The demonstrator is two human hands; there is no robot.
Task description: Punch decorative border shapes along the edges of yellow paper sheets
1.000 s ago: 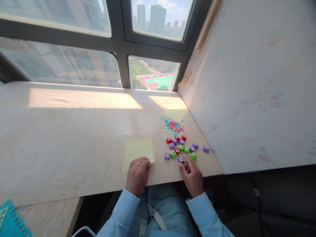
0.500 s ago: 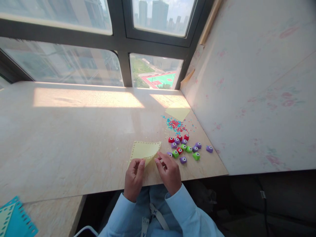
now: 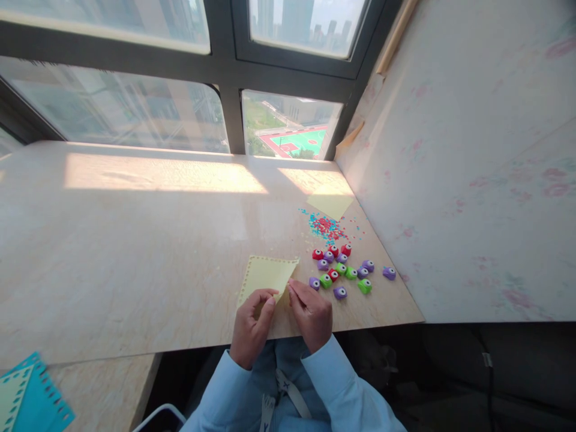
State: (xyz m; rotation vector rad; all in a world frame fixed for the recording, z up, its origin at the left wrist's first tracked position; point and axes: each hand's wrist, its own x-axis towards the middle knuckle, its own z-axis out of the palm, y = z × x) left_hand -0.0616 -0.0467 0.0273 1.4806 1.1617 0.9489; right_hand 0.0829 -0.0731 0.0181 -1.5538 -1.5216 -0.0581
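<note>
A pale yellow sheet of paper (image 3: 267, 275) with small punched holes along its edges lies near the table's front edge, its right side curled up. My left hand (image 3: 252, 324) is closed at the sheet's lower edge, thumb and index finger bent together over the paper. At the raised right edge, my right hand (image 3: 312, 312) pinches the paper between thumb and fingertips. Just right of that hand sit several small craft punches in purple (image 3: 341, 293), green (image 3: 365, 286) and red (image 3: 333, 275). The lower part of the sheet is hidden behind my hands.
Behind the punches lies a heap of tiny red and blue paper bits (image 3: 324, 227), with another yellow sheet (image 3: 332, 205) beyond it. Blue punched paper (image 3: 49, 396) rests at the lower left. A wall (image 3: 472, 180) bounds the table (image 3: 135, 258) on the right.
My right fingertips have closed on the paper's right edge, which is lifted more. My left index finger has stretched further over the sheet. The whole view has shifted slightly.
</note>
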